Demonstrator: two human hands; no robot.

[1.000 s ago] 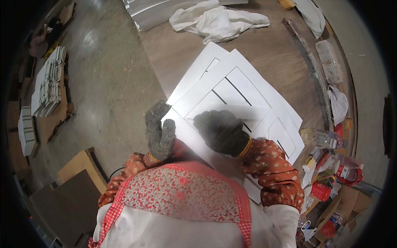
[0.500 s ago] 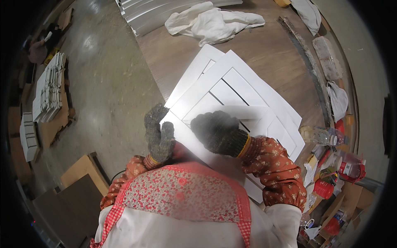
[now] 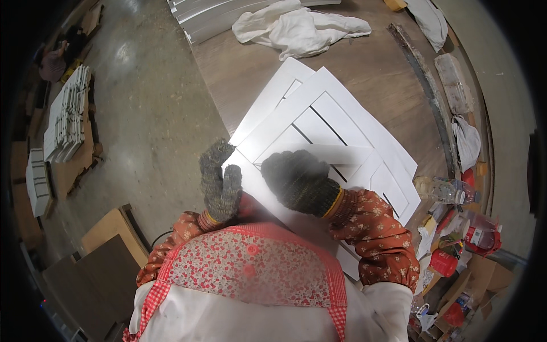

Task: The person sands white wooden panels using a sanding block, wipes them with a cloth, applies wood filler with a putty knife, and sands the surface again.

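Observation:
A white panel point(image 3: 359, 122) with grooved frames and narrow dark slots lies at a slant over another white panel point(image 3: 273, 94) on the table. My left hand point(image 3: 221, 182), in a dark knit glove, is curled around the upper panel's left edge. Over that panel's lower part, my right hand point(image 3: 296, 181), gloved the same way, is closed in a fist. Whatever its fingers hold is hidden beneath the glove. A pale blurred band shows on the panel beside the right knuckles.
A white cloth point(image 3: 299, 28) lies on the brown table point(image 3: 239, 74), beside stacked white slats point(image 3: 211, 20). Clear bottles point(image 3: 439, 188) and a red container point(image 3: 443, 262) crowd the right side. Stacked white panels point(image 3: 68, 119) stand at left; a person point(image 3: 52, 65) is beyond them.
My right hand has shifted slightly left over the panel. My left hand stays at the panel's edge, and the view has moved a little.

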